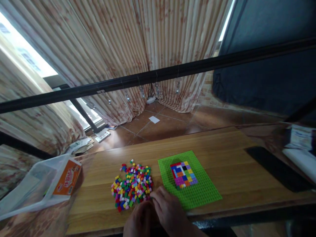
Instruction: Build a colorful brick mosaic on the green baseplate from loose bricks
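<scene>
Close together at the table's front edge, both of my hands are closed. My left hand (138,219) is curled just below a pile of small coloured toy bricks (133,184). My right hand (168,207) has its fingers pressed together between the pile and a green baseplate (204,186). Whatever either hand pinches is hidden or too small to make out. On the baseplate lies a tight rectangular patch of many-coloured bricks (184,174), with white, blue and red pieces at its upper left.
At the left stands a clear plastic box (37,184) with an orange label. A long black flat object (274,166) lies on the right of the wooden table (116,156). Behind it, a dark metal bar (138,79) crosses before striped curtains (118,39). Papers lie on the tiled floor.
</scene>
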{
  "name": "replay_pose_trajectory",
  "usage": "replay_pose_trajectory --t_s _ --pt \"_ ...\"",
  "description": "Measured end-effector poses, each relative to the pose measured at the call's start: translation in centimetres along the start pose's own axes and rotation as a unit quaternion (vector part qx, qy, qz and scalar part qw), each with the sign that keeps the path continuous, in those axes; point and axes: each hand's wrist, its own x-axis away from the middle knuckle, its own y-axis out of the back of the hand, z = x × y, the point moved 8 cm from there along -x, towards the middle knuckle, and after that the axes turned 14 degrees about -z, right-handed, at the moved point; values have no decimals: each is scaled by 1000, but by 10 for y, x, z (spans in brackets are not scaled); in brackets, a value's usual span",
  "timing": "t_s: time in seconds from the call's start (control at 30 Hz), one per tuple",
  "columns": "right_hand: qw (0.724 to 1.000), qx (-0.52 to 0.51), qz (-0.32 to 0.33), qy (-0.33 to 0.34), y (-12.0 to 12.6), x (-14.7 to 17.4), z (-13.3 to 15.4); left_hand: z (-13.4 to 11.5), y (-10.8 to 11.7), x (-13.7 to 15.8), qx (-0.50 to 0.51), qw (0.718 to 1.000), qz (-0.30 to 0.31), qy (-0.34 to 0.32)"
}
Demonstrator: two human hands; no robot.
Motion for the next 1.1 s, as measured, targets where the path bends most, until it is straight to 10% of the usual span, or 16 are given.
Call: replay_pose_trajectory --t_s 0.23,0.5,0.8,1.1 --pt "945 -279 17 -172 39 -13 -10 -30 -9 -7 169 974 24 148" --pt "944 -288 15 -162 52 -16 -6 -59 -20 -7 364 897 29 250" --pt "844 -459 -2 -276 43 -7 -8 -58 -27 4 437 851 34 289" --pt "962 -210 -46 -168 86 -22 -36 -68 -36 10 428 842 17 329"
